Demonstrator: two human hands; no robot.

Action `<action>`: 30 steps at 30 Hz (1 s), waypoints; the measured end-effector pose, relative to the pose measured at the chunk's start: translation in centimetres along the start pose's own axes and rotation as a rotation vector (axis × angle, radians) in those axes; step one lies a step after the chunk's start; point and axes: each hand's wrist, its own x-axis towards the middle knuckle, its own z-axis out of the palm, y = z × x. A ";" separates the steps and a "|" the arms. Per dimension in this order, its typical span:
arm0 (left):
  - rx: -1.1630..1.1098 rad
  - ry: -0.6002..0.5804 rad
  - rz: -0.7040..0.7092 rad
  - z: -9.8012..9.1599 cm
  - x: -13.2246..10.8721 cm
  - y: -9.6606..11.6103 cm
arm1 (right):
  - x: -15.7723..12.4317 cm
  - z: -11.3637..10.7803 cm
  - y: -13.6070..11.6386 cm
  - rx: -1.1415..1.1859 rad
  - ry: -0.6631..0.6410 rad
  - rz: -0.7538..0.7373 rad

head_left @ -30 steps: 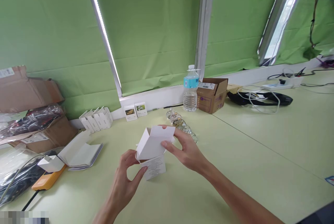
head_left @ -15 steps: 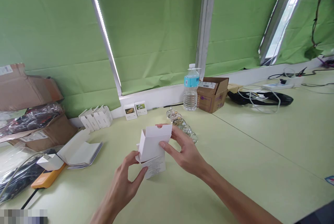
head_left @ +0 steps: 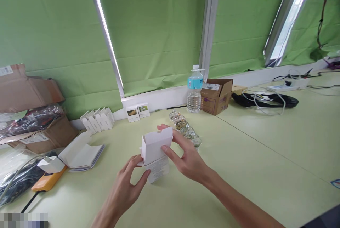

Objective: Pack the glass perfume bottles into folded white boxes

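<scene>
A small white cardboard box (head_left: 155, 150) with printed text on its lower panel is held over the table between both hands. My left hand (head_left: 132, 178) pinches its lower left edge with thumb and forefinger. On the upper right side, my right hand (head_left: 183, 153) grips it, thumb on the near face and fingers behind. A flap with a notch stands up at the box's top. Just beyond lies a row of small glass bottles (head_left: 187, 129). Whether anything is inside the box cannot be seen.
Folded white boxes (head_left: 98, 120) and two small picture boxes (head_left: 132, 113) stand along the wall. A water bottle (head_left: 194, 93) and a brown carton (head_left: 215, 98) are behind. Papers (head_left: 85, 153), an orange device (head_left: 49, 182) and a larger carton (head_left: 45, 134) lie left; a black cabled object (head_left: 265, 100) right.
The box has tipped a little, and its top flap has shifted slightly left and changed angle. My right hand has moved slightly left with it; my left hand has barely moved.
</scene>
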 end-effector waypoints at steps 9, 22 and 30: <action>0.031 0.010 -0.095 0.2 -0.3 0.1 | -0.2 0.5 -0.1 -0.035 0.029 -0.017; 0.038 0.005 -0.136 0.2 -0.3 0.2 | -0.6 0.8 -0.1 -0.124 0.099 -0.100; 0.009 0.039 -0.060 0.1 0.0 0.4 | -0.5 0.8 0.1 -0.207 0.164 -0.306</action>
